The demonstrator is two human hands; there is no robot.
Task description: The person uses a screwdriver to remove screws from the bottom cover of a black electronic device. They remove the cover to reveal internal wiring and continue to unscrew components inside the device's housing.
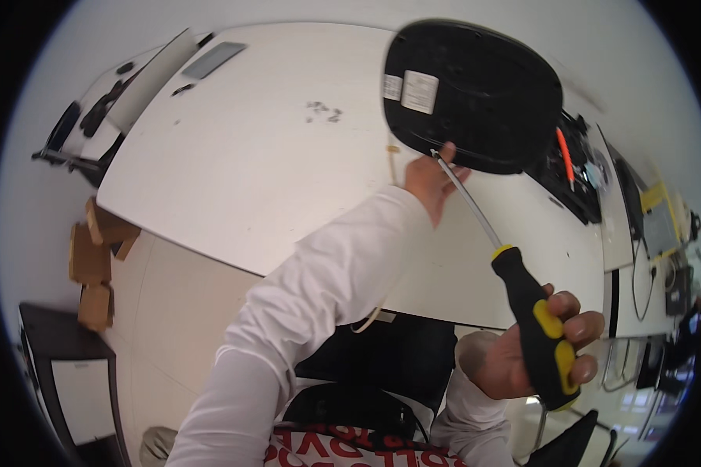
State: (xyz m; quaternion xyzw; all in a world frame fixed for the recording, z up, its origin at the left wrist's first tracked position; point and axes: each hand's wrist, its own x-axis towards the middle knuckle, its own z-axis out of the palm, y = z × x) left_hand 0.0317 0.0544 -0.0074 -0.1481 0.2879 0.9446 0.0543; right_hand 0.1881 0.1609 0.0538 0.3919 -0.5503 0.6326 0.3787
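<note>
A black rounded panel [483, 86] with white labels is tipped up above the far right part of the white table [288, 171]. My left hand [431, 183] grips its near edge, thumb against the underside and the other fingers partly hidden behind it. In my right hand [514, 364] is a long screwdriver [530, 303] with a black and yellow handle, fingers wrapped round the grip. Its metal shaft slants up and to the left. The tip is at the panel's near edge, beside my left thumb, at a small silvery spot that may be a screw.
Several small dark pieces [323, 111], perhaps screws, lie on the table. A grey flat slab [214, 60] rests at the far left. On the right are black parts with an orange stick-like tool [565, 159]. Cardboard boxes [91, 257] stand on the floor at left.
</note>
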